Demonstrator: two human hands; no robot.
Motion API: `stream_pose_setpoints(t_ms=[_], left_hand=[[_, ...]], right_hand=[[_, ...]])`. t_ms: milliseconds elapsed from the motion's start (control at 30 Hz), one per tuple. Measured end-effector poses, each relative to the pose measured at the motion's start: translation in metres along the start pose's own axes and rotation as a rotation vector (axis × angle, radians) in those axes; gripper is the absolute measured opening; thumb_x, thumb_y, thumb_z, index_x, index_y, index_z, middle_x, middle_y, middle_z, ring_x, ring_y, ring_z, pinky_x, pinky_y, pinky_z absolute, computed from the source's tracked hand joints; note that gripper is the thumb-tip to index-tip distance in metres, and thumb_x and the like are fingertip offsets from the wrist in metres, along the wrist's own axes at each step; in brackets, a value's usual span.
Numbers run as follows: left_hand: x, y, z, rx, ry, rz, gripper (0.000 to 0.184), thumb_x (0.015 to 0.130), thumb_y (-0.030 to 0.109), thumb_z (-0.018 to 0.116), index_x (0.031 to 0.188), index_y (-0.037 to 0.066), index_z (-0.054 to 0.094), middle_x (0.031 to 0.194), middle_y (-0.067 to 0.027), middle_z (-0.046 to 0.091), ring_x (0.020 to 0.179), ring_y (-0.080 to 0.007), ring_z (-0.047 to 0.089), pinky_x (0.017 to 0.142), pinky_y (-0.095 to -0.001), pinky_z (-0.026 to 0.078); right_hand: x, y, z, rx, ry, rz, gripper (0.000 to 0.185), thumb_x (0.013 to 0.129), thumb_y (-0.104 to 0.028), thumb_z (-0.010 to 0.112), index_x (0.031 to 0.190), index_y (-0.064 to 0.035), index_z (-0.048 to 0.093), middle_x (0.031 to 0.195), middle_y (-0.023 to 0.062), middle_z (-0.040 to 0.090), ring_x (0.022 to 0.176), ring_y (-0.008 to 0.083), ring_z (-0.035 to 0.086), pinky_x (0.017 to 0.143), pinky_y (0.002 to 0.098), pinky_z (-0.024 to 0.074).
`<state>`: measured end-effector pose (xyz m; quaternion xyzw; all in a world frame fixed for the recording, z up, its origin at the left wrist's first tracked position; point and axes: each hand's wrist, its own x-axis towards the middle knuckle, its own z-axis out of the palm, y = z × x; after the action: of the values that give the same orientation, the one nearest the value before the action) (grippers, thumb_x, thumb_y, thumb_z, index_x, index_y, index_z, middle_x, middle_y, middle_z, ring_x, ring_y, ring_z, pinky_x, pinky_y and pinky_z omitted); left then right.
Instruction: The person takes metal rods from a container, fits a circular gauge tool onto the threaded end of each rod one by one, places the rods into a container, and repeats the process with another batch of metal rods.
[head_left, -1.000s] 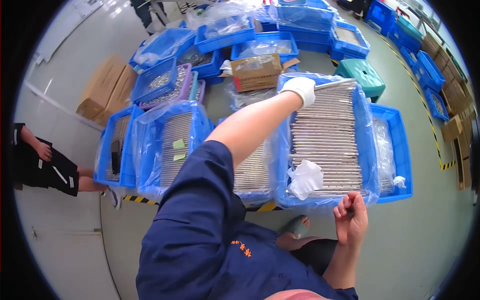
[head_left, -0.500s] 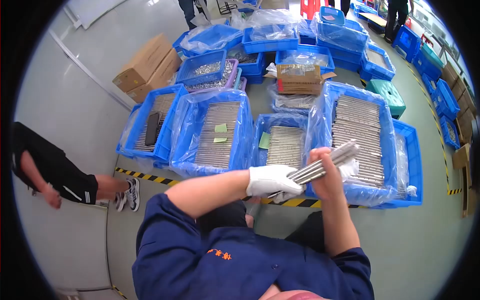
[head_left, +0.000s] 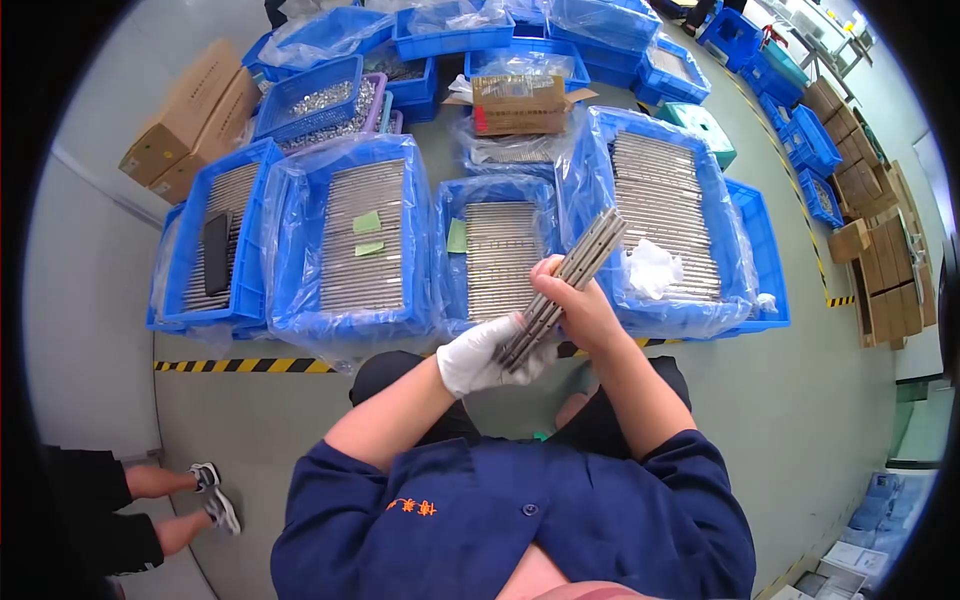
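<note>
Now that the gloved left hand (head_left: 480, 358) has withdrawn from the large blue bin (head_left: 728, 225), it grips the lower end of the metal rod bundle (head_left: 588, 258) and the bare right hand (head_left: 588, 312) its middle, so the load, slanted before the torso (head_left: 510, 480), appears fully supported.

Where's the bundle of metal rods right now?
In the head view, the bundle of metal rods is just right of centre, held by the gloved left hand at its lower end and the bare right hand.
</note>
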<state>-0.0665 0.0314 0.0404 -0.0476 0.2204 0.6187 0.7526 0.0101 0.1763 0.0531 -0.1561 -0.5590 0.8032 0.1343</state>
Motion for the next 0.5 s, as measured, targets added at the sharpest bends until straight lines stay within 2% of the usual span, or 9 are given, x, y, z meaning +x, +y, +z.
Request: stream_pose_setpoints(t_ms=[33, 67, 100, 200, 267, 300, 400, 433, 500], left_hand=[[0.0, 0.004, -0.003, 0.359, -0.261, 0.029, 0.047, 0.087, 0.046, 0.052, 0.109, 0.004, 0.053, 0.073, -0.0042, 0.053, 0.057, -0.0101, 0.047, 0.052, -0.0221, 0.038], [0.002, 0.009, -0.003, 0.466, -0.243, -0.003, 0.041, 0.086, 0.04, 0.057, 0.105, 0.004, 0.052, 0.068, -0.0028, 0.052, 0.053, -0.0089, 0.045, 0.048, -0.0225, 0.034], [0.002, 0.009, 0.003, 0.556, -0.093, 0.029, 0.036, 0.085, 0.037, 0.059, 0.101, 0.005, 0.053, 0.066, -0.0019, 0.051, 0.052, -0.0084, 0.044, 0.047, -0.0228, 0.034], [-0.002, 0.03, 0.018, 0.836, 0.269, 0.107, 0.024, 0.085, 0.03, 0.061, 0.088, 0.007, 0.055, 0.063, 0.0007, 0.049, 0.051, -0.0073, 0.044, 0.046, -0.0232, 0.034], [-0.003, 0.038, 0.009, 1.137, 0.483, 0.427, 0.028, 0.087, 0.033, 0.058, 0.085, 0.006, 0.055, 0.062, 0.0027, 0.048, 0.054, -0.0059, 0.042, 0.048, -0.0226, 0.036], [-0.006, 0.042, 0.0, 1.151, 0.501, 0.433, 0.029, 0.088, 0.033, 0.056, 0.088, 0.004, 0.056, 0.064, 0.0003, 0.05, 0.057, -0.0077, 0.045, 0.052, -0.025, 0.039], [-0.007, 0.049, -0.016, 1.057, 0.545, 0.388, 0.029, 0.088, 0.031, 0.056, 0.09, 0.003, 0.057, 0.065, -0.0013, 0.053, 0.061, -0.0089, 0.048, 0.056, -0.0266, 0.041], [-0.002, 0.049, -0.028, 1.023, 0.524, 0.406, 0.028, 0.088, 0.031, 0.056, 0.09, 0.003, 0.057, 0.065, -0.001, 0.053, 0.061, -0.0086, 0.048, 0.056, -0.0263, 0.041], [0.002, 0.051, -0.028, 0.874, 0.531, 0.347, 0.026, 0.087, 0.029, 0.058, 0.091, 0.004, 0.058, 0.067, 0.0, 0.054, 0.062, -0.0076, 0.048, 0.056, -0.0243, 0.041]], right_hand=[[0.004, -0.004, -0.002, -0.031, -0.069, 0.058, 0.009, 0.084, -0.015, 0.058, 0.085, -0.0068, 0.054, 0.08, -0.0018, 0.049, 0.073, 0.0059, 0.044, 0.066, 0.0226, 0.036], [0.006, -0.006, -0.002, -0.059, -0.138, 0.122, 0.01, 0.084, -0.015, 0.057, 0.086, -0.0062, 0.053, 0.083, -0.0005, 0.05, 0.075, 0.0064, 0.045, 0.066, 0.0228, 0.036], [0.01, -0.011, 0.0, -0.189, -0.11, 0.101, 0.014, 0.084, -0.019, 0.058, 0.086, -0.0061, 0.054, 0.08, 0.0001, 0.05, 0.069, 0.0071, 0.045, 0.059, 0.0221, 0.0364], [0.03, 0.003, -0.033, 0.181, 0.192, 0.119, 0.017, 0.085, -0.022, 0.057, 0.091, -0.0062, 0.054, 0.077, 0.0004, 0.05, 0.064, 0.0085, 0.045, 0.052, 0.0216, 0.0351], [0.031, -0.019, -0.037, 0.377, 0.344, 0.192, 0.031, 0.085, -0.025, 0.059, 0.106, -0.0046, 0.05, 0.076, -0.0001, 0.047, 0.064, 0.0074, 0.043, 0.056, 0.0244, 0.0368], [0.036, -0.017, -0.036, 0.269, 0.447, 0.256, 0.028, 0.085, -0.019, 0.053, 0.108, -0.0028, 0.051, 0.081, 0.0037, 0.049, 0.065, 0.0106, 0.044, 0.051, 0.0225, 0.0369], [0.036, 0.019, -0.039, -0.143, 0.172, 0.283, 0.036, 0.08, -0.006, 0.051, 0.116, 0.0, 0.048, 0.088, 0.0069, 0.052, 0.069, 0.0128, 0.047, 0.058, 0.0242, 0.0413], [0.034, 0.024, -0.037, -0.362, 0.004, 0.242, 0.042, 0.073, 0.005, 0.045, 0.114, 0.0005, 0.05, 0.096, 0.0077, 0.055, 0.075, 0.0145, 0.05, 0.067, 0.0255, 0.0441], [0.029, 0.031, -0.039, -0.972, -0.222, -0.122, 0.039, 0.073, 0.008, 0.043, 0.108, -0.0032, 0.057, 0.097, 0.0089, 0.058, 0.089, 0.0159, 0.057, 0.076, 0.0298, 0.0478]])
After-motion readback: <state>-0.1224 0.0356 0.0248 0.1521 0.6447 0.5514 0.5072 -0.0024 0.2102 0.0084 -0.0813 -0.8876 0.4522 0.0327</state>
